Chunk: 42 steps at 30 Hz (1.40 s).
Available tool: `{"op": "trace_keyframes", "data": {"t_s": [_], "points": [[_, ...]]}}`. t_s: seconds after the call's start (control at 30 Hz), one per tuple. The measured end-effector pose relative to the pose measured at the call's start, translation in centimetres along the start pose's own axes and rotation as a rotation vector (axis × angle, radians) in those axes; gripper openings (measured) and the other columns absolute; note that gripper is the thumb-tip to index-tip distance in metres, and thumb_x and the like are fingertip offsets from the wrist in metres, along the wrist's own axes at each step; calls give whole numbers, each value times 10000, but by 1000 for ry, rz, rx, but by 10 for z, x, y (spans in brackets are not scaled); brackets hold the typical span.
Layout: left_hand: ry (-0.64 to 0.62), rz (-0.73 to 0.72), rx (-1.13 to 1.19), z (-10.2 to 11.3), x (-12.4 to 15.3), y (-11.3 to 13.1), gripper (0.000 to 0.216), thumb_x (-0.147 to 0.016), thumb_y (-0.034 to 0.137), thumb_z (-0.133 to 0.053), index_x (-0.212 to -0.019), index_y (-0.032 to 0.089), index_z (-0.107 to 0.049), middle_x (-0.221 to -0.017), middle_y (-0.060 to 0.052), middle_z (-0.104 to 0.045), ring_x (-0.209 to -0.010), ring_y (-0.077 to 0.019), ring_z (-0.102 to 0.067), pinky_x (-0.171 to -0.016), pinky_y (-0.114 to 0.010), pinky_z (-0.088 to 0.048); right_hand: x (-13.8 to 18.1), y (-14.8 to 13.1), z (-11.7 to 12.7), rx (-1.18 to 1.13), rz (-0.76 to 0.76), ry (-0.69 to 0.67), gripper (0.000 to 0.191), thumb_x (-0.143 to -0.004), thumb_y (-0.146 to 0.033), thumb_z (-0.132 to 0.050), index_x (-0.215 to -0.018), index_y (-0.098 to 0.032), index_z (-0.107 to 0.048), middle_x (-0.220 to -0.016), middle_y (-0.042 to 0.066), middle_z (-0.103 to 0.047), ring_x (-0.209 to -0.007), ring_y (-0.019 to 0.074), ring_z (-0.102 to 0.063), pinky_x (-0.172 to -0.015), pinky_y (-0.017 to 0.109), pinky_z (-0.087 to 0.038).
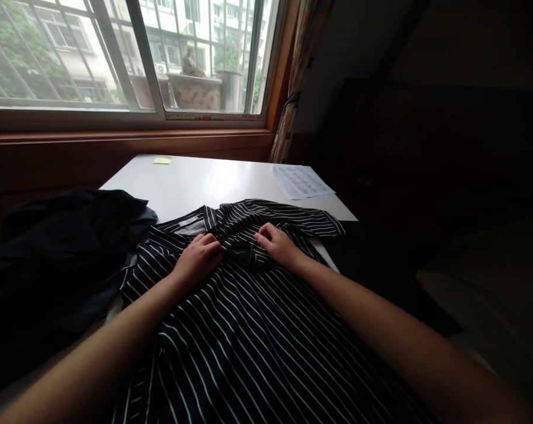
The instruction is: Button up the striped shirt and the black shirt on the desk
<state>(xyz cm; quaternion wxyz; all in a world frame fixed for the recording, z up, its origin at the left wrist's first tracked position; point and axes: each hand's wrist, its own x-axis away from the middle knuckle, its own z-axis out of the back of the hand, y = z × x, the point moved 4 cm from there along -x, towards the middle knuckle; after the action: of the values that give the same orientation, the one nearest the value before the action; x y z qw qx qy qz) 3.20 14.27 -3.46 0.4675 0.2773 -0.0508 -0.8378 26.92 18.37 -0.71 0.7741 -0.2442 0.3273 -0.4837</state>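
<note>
A black shirt with thin white stripes (248, 330) lies spread over the near part of a white table (204, 182), its collar toward the window. My left hand (198, 256) rests on the cloth just below the collar, fingers curled and pinching the fabric. My right hand (277, 242) lies a little to the right, also on the collar area, fingers bent and gripping a fold of the shirt. Both forearms reach in from the bottom of the view over the shirt.
A heap of dark clothes (58, 259) lies at the left of the table. A yellow sticky note (162, 159) and a printed sheet of paper (301, 181) sit at the far side. A window (129, 53) and curtain (299, 76) stand behind; the right is dark.
</note>
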Motion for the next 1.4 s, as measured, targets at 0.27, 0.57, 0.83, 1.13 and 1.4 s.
{"op": "trace_keyframes", "data": {"t_s": [0.27, 0.57, 0.83, 1.13, 1.4], "points": [[-14, -4, 32, -1, -1, -1, 102, -897, 205, -601, -990, 212, -644, -999, -47, -566, -939, -220, -509, -866, -358, -473, 59, -57, 15, 203, 226, -60, 100, -918, -293, -560, -849, -221, -570, -863, 17, -599, -828, 163, -561, -767, 300, -468], [29, 38, 67, -1, 1, -2, 390, -913, 271, -544, -1292, 182, -514, -1069, -84, -582, -1022, -257, -523, -951, -429, -466, 86, -41, -24, 420, 130, 10, 152, -853, -299, -639, -944, -201, -567, -976, 68, -606, -945, 239, -541, -877, 396, -492], [123, 371, 392, 14, -2, -10, 270, -902, 410, -528, -1019, 185, -622, -1002, -42, -633, -894, -207, -595, -809, -328, -476, 87, -36, -20, 352, 143, 55, 56, -844, -230, -639, -883, -211, -603, -953, 60, -611, -950, 229, -556, -889, 377, -488], [66, 84, 355, 46, -11, 29, 158, -917, 277, -531, -932, 165, -641, -927, -53, -601, -821, -159, -566, -736, -263, -474, 84, -23, -6, 10, 52, -5, 71, -866, -196, -632, -835, -218, -692, -884, 26, -653, -881, 180, -612, -843, 334, -485], [-255, -148, 82, 28, -22, 82, 246, -944, 168, -540, -1163, 251, -614, -1081, -38, -583, -819, -133, -597, -699, -237, -472, 82, -19, 3, -132, 40, -10, 83, -882, -204, -622, -840, -215, -692, -883, 16, -659, -870, 166, -626, -834, 306, -475]]}}
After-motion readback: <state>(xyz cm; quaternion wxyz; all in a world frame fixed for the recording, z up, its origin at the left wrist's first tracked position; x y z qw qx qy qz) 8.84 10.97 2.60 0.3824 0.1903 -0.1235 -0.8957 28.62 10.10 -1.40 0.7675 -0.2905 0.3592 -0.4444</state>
